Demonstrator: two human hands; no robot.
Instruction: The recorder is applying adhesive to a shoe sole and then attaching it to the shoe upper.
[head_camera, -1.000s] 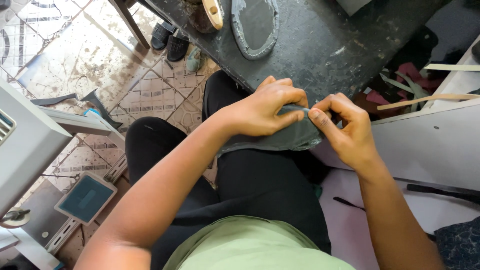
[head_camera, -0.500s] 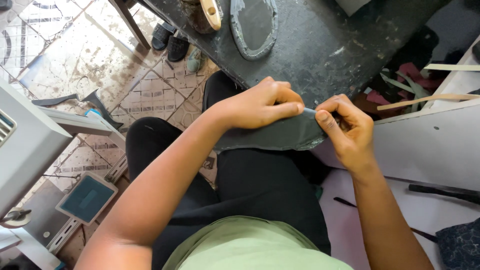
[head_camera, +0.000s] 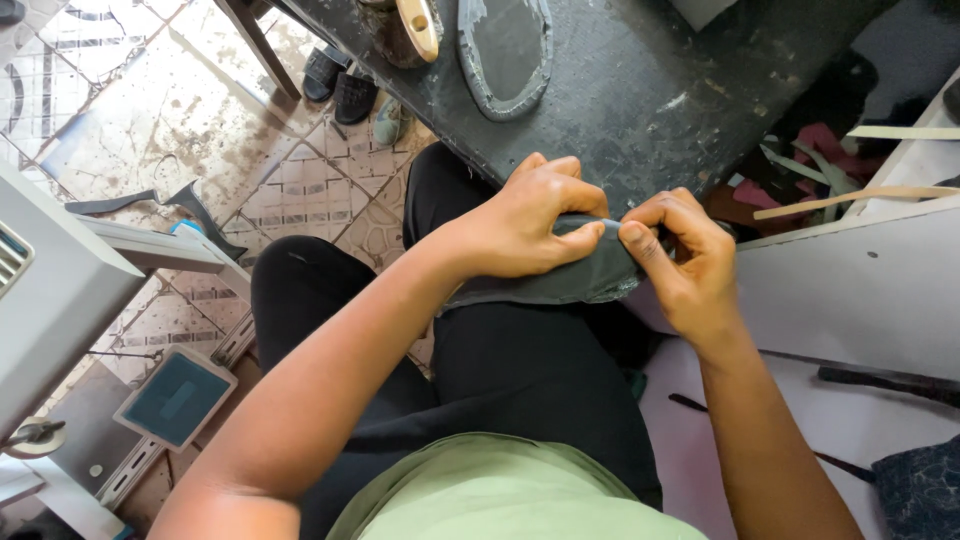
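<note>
I sit with black trousers (head_camera: 520, 370) on my lap below a dark worktable (head_camera: 640, 90). Both hands grip one dark grey, sole-shaped piece of soft material (head_camera: 560, 285) held over my right thigh. My left hand (head_camera: 525, 225) wraps over its top edge, fingers curled down. My right hand (head_camera: 685, 260) pinches its right end between thumb and fingers, touching the left hand's fingertips. Most of the piece is hidden under the two hands.
On the worktable lie a grey oval sole piece (head_camera: 505, 50) and a wooden-handled tool (head_camera: 415, 25). Sandals (head_camera: 340, 85) stand on the tiled floor. A grey machine (head_camera: 50, 290) is at left, a white surface (head_camera: 850, 290) with strips and scraps at right.
The grey piece has shifted slightly lower and flatter over my thigh. My hands have drawn closer, fingertips meeting at its right end.
</note>
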